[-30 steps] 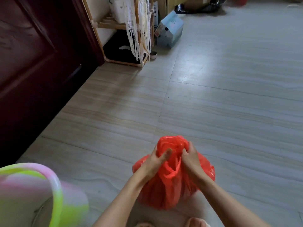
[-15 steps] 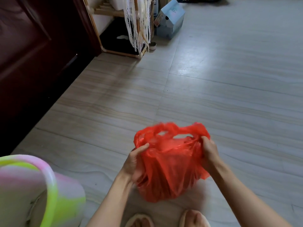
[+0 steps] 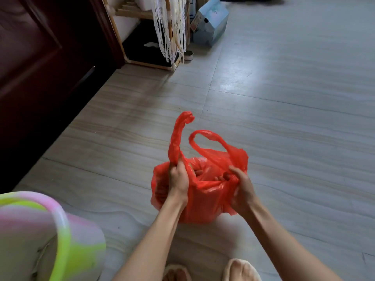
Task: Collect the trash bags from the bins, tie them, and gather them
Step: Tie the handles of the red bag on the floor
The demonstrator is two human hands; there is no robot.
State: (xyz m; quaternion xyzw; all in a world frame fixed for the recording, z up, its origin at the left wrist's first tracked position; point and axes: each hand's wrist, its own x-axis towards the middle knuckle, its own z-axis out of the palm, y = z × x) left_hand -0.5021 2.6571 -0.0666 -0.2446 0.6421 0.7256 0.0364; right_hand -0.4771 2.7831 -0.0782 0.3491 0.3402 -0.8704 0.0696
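Observation:
A red plastic trash bag sits on the tiled floor in front of my feet, its mouth open between my hands. My left hand grips the base of the left handle strip, which stands up twisted to a curled tip. My right hand pinches the bag's right rim under the other handle, which arches up as an open loop. The contents inside are too dim to make out. A pink and lime-green bin stands at my lower left, lined with pale plastic.
A dark red wooden door fills the left side. Behind it a wooden shelf frame with hanging lace strips stands by a pale blue carton and a small tin. My slippers show at the bottom edge. Pale floor tiles stretch right.
The bag's top was bunched shut between my hands a second ago. My hands have moved apart, the mouth has opened, and the two handles now stand up separately.

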